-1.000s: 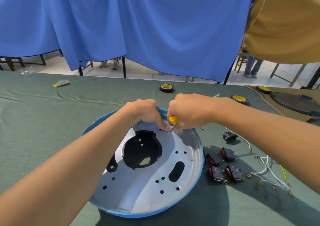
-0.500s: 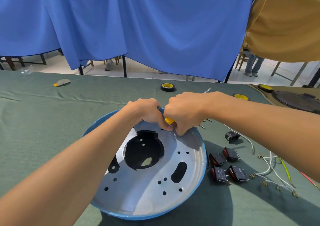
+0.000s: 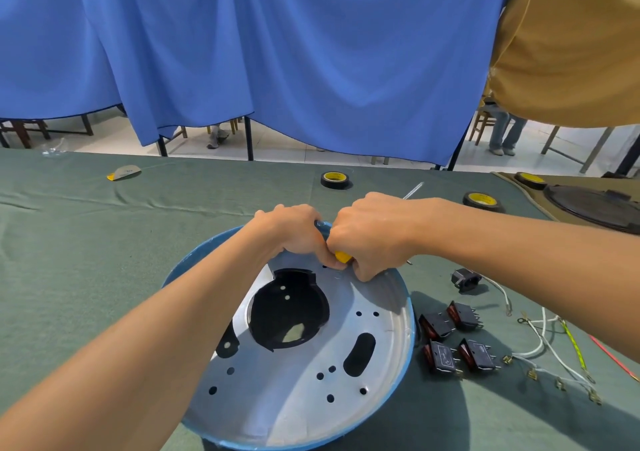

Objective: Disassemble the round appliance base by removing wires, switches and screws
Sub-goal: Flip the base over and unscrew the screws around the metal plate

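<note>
L hand (image 3: 294, 232) is curled over the far rim of the round base (image 3: 301, 381), fingers hooked inside the edge & gripping it. R hand (image 3: 370, 236) is pressed up against it, closed in a tight fist round a yellow handle (image 3: 343, 256). Only the handle's end shows, between the two hands. A thin metal shaft (image 3: 414, 191) pokes out the far side of that fist. The base lies under both grips on the green cloth (image 3: 86, 277), silver inside w/ holes facing up, blue rim. Right of the R-hand grip & nearer the person are four black/red switches (image 3: 450, 339), just beside the base rim. Black socket (image 3: 465, 279) lies beyond them, white wires (image 3: 540, 343) further right. One tape roll (image 3: 335, 179) sits beyond the hands.
</note>
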The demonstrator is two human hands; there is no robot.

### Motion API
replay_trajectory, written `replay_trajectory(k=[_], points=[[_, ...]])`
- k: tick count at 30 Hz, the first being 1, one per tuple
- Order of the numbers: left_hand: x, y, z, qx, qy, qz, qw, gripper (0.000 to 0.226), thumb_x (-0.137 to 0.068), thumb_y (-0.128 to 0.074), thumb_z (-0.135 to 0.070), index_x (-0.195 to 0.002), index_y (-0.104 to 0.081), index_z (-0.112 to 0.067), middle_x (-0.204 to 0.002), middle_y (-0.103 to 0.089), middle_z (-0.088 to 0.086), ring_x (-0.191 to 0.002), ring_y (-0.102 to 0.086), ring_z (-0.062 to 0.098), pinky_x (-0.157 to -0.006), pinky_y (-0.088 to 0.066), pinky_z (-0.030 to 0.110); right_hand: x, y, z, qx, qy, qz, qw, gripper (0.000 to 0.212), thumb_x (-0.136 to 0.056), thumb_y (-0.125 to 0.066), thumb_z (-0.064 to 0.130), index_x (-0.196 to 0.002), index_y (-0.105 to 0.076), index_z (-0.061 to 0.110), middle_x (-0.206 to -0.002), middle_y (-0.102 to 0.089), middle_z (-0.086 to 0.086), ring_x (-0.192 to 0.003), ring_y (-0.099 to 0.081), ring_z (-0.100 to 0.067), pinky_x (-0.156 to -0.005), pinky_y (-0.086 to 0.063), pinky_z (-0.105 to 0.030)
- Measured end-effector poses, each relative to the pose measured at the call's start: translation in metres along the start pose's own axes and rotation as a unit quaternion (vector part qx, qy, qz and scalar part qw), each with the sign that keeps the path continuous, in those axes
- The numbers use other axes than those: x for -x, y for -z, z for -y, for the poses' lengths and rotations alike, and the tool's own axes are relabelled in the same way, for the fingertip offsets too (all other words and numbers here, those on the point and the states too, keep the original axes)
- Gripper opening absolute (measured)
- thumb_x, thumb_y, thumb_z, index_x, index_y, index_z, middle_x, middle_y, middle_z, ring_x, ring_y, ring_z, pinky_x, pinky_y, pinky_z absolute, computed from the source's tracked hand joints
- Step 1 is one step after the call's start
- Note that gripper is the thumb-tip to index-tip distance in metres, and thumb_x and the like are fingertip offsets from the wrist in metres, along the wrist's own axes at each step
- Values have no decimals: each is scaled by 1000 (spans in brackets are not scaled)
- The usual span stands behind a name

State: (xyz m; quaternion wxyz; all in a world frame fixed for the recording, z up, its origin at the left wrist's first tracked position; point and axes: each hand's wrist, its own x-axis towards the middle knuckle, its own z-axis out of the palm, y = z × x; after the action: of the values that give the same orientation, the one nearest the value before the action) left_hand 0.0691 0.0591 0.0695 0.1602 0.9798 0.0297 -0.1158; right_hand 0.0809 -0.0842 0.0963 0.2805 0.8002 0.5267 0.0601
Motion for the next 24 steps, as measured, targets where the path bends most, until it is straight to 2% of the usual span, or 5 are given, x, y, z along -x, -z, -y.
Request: replay_trajectory(k=[4,9,12,18,24], points=[[-1,-2,2,-7,4,-10,1000,53,-58,-77,-66,-86,-54,-26,-100,-58,1,-103,-49,26,-99,-40,48,3,-6,-3,-18,3,-11,1000,11,-71,-62,26,-79,-57,22,-77,-57,-1,-57,-49,-21,-46,-26,-26],[0,-3,2,-2,3,-14,1000,49,-59,-77,-63,-75,-49,-26,-86,-55,-1,-89,-47,24,-88,-40,43,8,-11,-2,-81,-2,-31,996,14,-73,-60,22,-71,-47,25,-75,-57,-3,-65,-55,-26,-47,-31,-27],[2,-3,1,6,2,-14,1000,49,-59,-78,-61,-76,-50,-24,-88,-56,0,-89,-48,25,-81,-37,41,9,-13,-1,-139,-25,-31,990,17,-74,-62,21,-74,-47,27,-72,-54,2,-67,-51,-20,-49,-35,-28],[4,-2,0,20,0,-5,1000,51,-57,-78,-62,-80,-54,-23,-99,-60,3,-102,-52,28,-91,-40,45,14,-14,-2,-212,-47,-36,975,22,-78,-67,22,-89,-48,27,-70,-47,12,-63,-43,-5,-49,-28,-29],[2,-2,1,27,3,-6,1000,54,-58,-77,-59,-90,-58,-20,-100,-61,3,-99,-53,26,-91,-40,44,15,-12,-3,-273,-55,-38,960,16,-82,-64,18,-87,-55,30,-75,-50,13,-72,-47,-10,-54,-37,-32]])
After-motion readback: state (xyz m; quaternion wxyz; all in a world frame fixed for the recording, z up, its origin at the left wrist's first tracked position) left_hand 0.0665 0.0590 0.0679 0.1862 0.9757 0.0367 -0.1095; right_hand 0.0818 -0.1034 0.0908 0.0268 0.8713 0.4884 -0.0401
